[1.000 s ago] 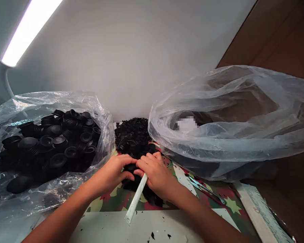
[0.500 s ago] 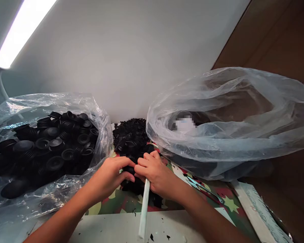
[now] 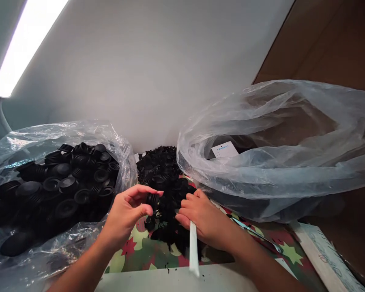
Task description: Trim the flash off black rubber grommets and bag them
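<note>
My left hand (image 3: 123,213) is closed around a black ribbed rubber bellows (image 3: 152,200), gripped between the thumb and fingers. To its right, my right hand (image 3: 202,215) grips a white-handled tool (image 3: 194,249). The handle points down toward me; the tool's working end is mostly hidden by the fingers. The two hands are apart. Behind and between them lies a heap of black rubber scraps (image 3: 170,231), with more bellows (image 3: 159,176) farther back.
At left, an open clear plastic bag (image 3: 126,158) holds many black bellows. Another clear bag (image 3: 280,182) stands open at right, with a white label (image 3: 224,149) inside. Metal scissors or tweezers (image 3: 258,235) lie near my right forearm. A lamp (image 3: 27,48) shines upper left.
My hands have moved apart. The left has drawn back to the left with the bellows, and the right has shifted right with the white-handled tool. The view has tilted slightly.
</note>
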Demonstrator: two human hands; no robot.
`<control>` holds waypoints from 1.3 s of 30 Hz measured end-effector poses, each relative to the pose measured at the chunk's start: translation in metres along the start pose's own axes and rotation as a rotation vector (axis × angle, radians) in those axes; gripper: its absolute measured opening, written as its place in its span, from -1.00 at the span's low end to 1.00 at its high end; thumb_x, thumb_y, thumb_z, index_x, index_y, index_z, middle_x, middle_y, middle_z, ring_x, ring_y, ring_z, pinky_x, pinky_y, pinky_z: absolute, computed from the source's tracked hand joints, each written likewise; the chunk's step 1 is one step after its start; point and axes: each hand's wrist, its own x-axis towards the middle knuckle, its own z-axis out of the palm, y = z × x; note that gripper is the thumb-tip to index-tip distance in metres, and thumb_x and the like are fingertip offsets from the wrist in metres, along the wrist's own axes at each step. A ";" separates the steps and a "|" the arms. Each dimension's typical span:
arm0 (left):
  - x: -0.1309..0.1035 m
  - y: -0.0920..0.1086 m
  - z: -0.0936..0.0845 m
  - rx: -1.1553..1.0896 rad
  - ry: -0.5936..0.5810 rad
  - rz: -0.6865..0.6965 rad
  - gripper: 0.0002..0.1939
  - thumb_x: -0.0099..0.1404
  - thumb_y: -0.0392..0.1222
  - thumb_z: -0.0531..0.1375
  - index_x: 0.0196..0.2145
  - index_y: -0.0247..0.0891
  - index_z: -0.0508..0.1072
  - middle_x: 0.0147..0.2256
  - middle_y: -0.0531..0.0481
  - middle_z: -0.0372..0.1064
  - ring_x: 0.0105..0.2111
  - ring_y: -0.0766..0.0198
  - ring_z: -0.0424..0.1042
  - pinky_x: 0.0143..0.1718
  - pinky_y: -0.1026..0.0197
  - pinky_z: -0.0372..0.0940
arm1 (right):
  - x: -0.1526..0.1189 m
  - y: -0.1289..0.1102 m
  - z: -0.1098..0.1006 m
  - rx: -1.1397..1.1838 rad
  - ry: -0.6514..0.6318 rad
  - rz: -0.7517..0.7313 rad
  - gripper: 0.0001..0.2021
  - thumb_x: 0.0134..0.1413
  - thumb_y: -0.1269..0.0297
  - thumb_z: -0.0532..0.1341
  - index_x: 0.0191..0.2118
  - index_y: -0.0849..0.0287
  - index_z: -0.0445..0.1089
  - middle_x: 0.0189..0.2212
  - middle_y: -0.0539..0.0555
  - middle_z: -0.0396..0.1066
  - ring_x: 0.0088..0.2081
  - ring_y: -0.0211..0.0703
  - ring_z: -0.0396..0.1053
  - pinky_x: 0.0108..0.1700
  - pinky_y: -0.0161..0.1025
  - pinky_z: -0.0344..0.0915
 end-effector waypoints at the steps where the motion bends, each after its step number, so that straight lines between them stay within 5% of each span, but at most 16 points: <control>1: -0.002 -0.002 0.005 0.004 -0.006 -0.013 -0.70 -0.10 -0.30 0.46 -0.32 -0.24 0.67 -0.20 -0.11 0.65 -0.22 0.11 0.54 -0.20 0.22 0.41 | -0.001 0.002 -0.003 0.053 -0.022 0.031 -0.62 0.41 0.34 0.06 -0.48 0.14 0.38 -0.45 0.00 0.40 -0.30 -0.16 0.23 -0.14 -0.12 0.04; 5: -0.003 -0.010 0.012 0.101 -0.004 -0.018 -0.66 -0.06 -0.19 0.48 -0.25 -0.22 0.67 -0.27 -0.08 0.60 -0.32 0.16 0.48 -0.32 0.23 0.37 | 0.000 -0.003 -0.007 0.427 0.133 0.170 -0.68 0.42 0.36 -0.03 -0.28 0.12 0.43 -0.22 0.07 0.47 -0.18 -0.13 0.34 -0.06 -0.11 0.18; 10: -0.004 -0.022 0.014 0.279 0.001 0.194 -0.72 -0.02 -0.20 0.50 -0.29 -0.18 0.65 -0.36 0.02 0.48 -0.35 0.23 0.39 -0.30 0.24 0.30 | 0.008 -0.027 0.002 0.961 0.201 0.447 -0.71 0.30 0.02 0.13 -0.32 0.12 0.37 -0.53 -0.08 0.24 -0.48 -0.24 0.18 -0.43 -0.30 0.08; 15: -0.008 -0.025 0.022 0.259 -0.039 0.192 -0.74 0.02 -0.18 0.50 -0.28 -0.17 0.65 -0.35 0.02 0.48 -0.35 0.23 0.40 -0.32 0.23 0.32 | 0.011 -0.038 0.006 1.239 0.270 0.578 -0.63 0.08 -0.09 0.29 -0.42 0.12 0.30 -0.55 -0.12 0.11 -0.48 -0.28 0.04 -0.44 -0.31 0.03; 25: -0.011 -0.024 0.023 -0.037 -0.039 -0.026 -0.63 -0.09 -0.16 0.55 -0.29 -0.27 0.63 -0.47 0.06 0.42 -0.53 0.35 0.32 -0.62 0.36 0.18 | 0.005 -0.036 0.010 1.367 0.329 0.597 -0.64 0.03 -0.10 0.36 -0.42 0.13 0.45 -0.57 -0.09 0.20 -0.49 -0.26 0.11 -0.42 -0.28 0.09; 30: -0.009 -0.019 0.024 -0.323 -0.104 -0.221 -0.42 -0.17 0.18 0.55 -0.42 -0.30 0.45 -0.54 0.09 0.40 -0.58 0.40 0.37 -0.60 0.41 0.20 | 0.004 -0.031 0.008 1.122 0.354 0.529 -0.59 0.25 -0.10 0.17 -0.35 0.14 0.52 -0.66 -0.09 0.17 -0.56 -0.26 0.12 -0.46 -0.28 0.07; 35: -0.011 -0.022 0.030 -0.425 -0.168 -0.309 -0.36 -0.19 0.23 0.53 -0.43 -0.29 0.36 -0.54 0.07 0.44 -0.62 0.42 0.39 -0.61 0.42 0.23 | 0.006 -0.034 0.007 0.967 0.408 0.418 -0.79 0.05 0.12 0.38 -0.22 0.10 0.55 -0.57 -0.09 0.28 -0.54 -0.25 0.19 -0.45 -0.29 0.13; 39: -0.012 -0.026 0.032 -0.405 -0.160 -0.358 -0.42 -0.03 0.22 0.48 -0.39 -0.25 0.31 -0.59 0.09 0.42 -0.66 0.42 0.37 -0.65 0.44 0.18 | 0.010 -0.039 0.009 1.001 0.376 0.394 -0.82 0.14 0.16 0.30 -0.42 0.11 0.50 -0.50 -0.02 0.38 -0.46 -0.21 0.27 -0.35 -0.25 0.19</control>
